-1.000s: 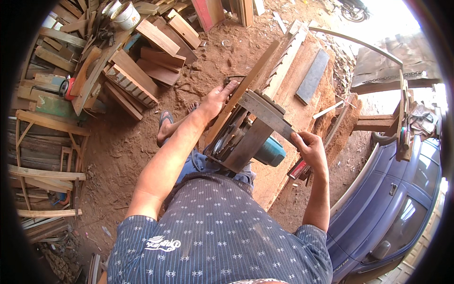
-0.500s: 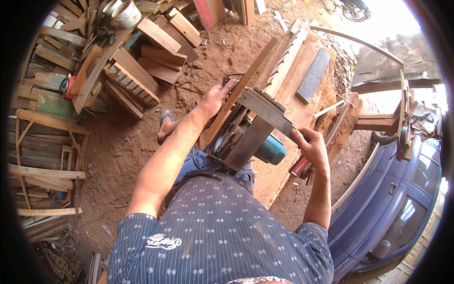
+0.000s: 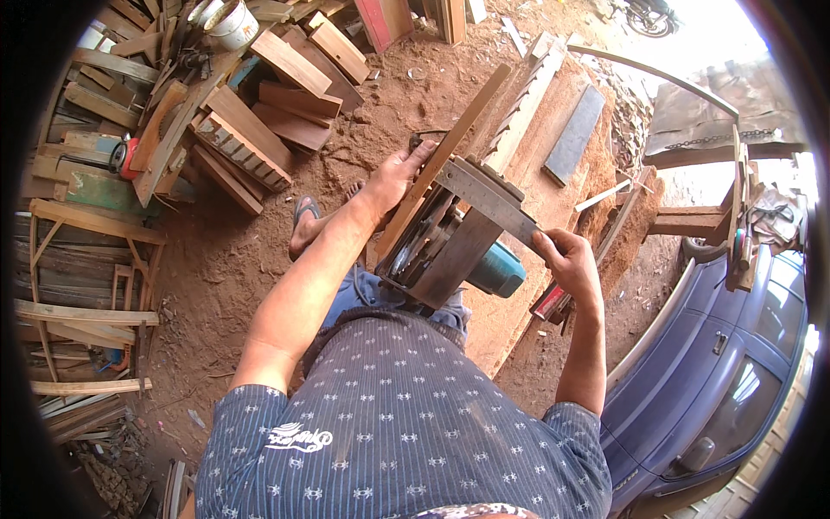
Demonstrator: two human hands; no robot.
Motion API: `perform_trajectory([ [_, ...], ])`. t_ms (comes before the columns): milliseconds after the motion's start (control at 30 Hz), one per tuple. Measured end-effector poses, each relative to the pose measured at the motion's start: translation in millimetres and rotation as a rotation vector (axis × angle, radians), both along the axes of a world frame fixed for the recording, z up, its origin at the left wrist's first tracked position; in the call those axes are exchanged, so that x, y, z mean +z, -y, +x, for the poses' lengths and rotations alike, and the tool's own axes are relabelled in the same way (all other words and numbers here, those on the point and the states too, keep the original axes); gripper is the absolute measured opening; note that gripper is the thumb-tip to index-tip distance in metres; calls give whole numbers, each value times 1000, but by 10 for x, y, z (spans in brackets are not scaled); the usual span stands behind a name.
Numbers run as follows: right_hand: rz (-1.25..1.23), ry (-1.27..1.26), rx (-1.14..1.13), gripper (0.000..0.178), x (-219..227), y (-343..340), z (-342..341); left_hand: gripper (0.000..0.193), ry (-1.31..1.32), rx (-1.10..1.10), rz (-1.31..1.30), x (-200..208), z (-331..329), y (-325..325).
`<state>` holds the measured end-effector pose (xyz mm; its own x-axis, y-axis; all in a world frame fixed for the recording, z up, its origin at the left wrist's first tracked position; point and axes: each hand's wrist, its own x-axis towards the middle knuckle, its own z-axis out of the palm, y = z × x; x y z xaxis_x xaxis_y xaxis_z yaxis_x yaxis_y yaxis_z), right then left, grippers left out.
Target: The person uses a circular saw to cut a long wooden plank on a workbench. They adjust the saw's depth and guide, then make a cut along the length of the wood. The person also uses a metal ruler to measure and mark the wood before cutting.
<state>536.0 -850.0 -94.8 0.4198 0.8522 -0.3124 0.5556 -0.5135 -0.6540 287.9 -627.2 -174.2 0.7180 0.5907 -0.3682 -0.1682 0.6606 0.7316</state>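
A circular saw with a teal motor housing [image 3: 496, 270] lies base up in front of my waist, its blade partly showing in the slot. A long wooden strip [image 3: 450, 154] runs slantwise along the saw's left side. My left hand [image 3: 393, 180] is closed on that strip, thumb and fingers at its left edge; some fingers are hidden behind it. Across the saw's base lies a flat metal bar [image 3: 488, 201]. My right hand [image 3: 566, 264] pinches the right end of this bar between thumb and fingers.
Beneath the saw is a sawdust-covered wooden board [image 3: 510, 324] bearing a dark flat block [image 3: 575, 136] and a notched wood strip [image 3: 527, 104]. Wood offcuts [image 3: 259, 130] are heaped at the left. A blue car [image 3: 700, 372] stands at the right, beside a wooden stand [image 3: 687, 222].
The saw, strip and metal bar have shifted very slightly up and to the right. Both hands keep their grips.
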Motion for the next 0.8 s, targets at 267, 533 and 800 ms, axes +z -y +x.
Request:
perform_trajectory([
  [267,-7,15,3,40,29,-11,-14,43,6,10,12,-3,-2,-1],
  [533,-71,10,-7,44,63,-25,-6,43,-3,10,-4,35,1,7],
  [800,-88,-5,-16,44,81,-30,-31,44,2,24,8,10,10,6],
])
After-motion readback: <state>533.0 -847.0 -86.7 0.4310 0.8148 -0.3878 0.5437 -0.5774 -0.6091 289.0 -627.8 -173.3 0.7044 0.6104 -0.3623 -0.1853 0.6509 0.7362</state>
